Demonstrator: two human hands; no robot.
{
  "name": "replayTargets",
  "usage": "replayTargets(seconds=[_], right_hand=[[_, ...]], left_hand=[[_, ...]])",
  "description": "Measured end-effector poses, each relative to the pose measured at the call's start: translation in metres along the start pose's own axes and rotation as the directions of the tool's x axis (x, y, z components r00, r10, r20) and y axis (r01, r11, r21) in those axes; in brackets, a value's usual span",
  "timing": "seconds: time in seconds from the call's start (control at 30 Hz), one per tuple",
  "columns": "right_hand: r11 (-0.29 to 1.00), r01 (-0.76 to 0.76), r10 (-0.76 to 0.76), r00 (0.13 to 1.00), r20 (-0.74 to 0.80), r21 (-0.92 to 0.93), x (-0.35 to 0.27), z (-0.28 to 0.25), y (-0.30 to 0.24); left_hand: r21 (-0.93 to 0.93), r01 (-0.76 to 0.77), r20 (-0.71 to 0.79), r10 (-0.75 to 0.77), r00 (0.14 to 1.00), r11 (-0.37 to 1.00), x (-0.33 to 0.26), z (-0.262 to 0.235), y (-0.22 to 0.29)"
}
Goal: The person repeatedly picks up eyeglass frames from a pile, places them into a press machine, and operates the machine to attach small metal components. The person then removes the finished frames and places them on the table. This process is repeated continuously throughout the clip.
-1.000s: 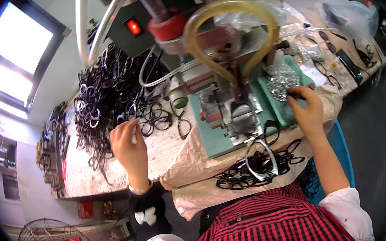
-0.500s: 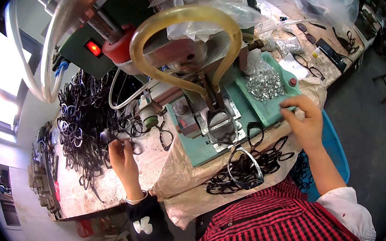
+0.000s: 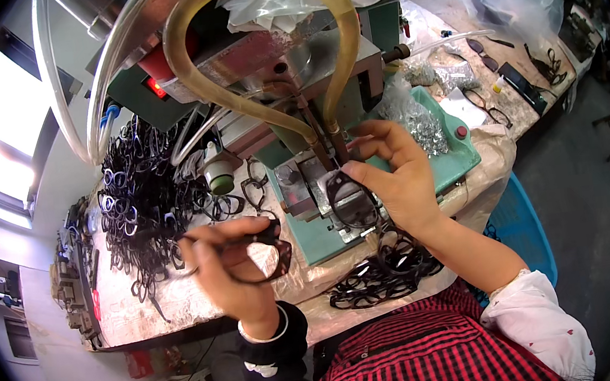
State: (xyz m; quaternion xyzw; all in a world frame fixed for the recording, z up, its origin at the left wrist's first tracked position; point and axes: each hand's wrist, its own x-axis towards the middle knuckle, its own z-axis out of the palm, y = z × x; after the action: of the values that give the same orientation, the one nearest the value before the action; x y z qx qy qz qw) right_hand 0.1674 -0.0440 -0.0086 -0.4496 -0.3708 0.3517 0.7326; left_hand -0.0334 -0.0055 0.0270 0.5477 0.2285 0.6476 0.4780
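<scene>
My left hand [image 3: 235, 274] holds a dark eyeglass frame [image 3: 283, 261] left of the machine, fingers curled around it. At the machine's narrow tips [image 3: 330, 150], my right hand [image 3: 401, 179] has its thumb and fingers bent together. Whatever they pinch, if anything, is too small or hidden to make out. Just below that thumb, another black eyeglass frame [image 3: 352, 200] rests on the metal fixture [image 3: 316, 178], one rim hanging toward me. A yellowish hose loop [image 3: 352, 42] runs down to the tips. Several black frames [image 3: 360, 282] lie in a pile at the bench's front edge.
A large heap of dark frames [image 3: 141, 202] fills the left side. A green-capped cylinder [image 3: 219, 178] juts out beside the machine. On the right, a green tray [image 3: 458, 150] holds small shiny metal pieces [image 3: 426, 131]. A blue basket [image 3: 524, 233] stands below the bench edge.
My left hand came right and toward me, now with an eyeglass frame in it. My right hand moved left from beside the tray to the machine's tips. The view shifted slightly.
</scene>
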Motion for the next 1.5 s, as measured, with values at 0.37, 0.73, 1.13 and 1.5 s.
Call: replayTargets(seconds=[0.37,0.73,1.13,1.5], right_hand=[[0.997,-0.008,0.014,0.997,0.075,-0.080,-0.013,0.017,-0.031],[0.975,0.209,-0.209,0.978,0.009,-0.078,-0.006,0.012,0.013],[0.974,0.169,-0.174,0.985,-0.017,-0.150,-0.001,0.002,0.014],[0.914,0.273,-0.253,0.962,0.103,-0.301,0.006,0.010,-0.016]], left_hand=[[0.245,-0.175,0.111,0.151,0.982,0.954,-0.001,0.049,0.038],[0.180,-0.299,-0.222,0.335,0.916,0.937,0.007,0.061,0.041],[0.550,-0.311,0.016,0.362,0.932,0.775,0.027,0.047,0.030],[0.406,-0.281,-0.070,0.336,0.939,0.870,0.035,0.053,0.028]])
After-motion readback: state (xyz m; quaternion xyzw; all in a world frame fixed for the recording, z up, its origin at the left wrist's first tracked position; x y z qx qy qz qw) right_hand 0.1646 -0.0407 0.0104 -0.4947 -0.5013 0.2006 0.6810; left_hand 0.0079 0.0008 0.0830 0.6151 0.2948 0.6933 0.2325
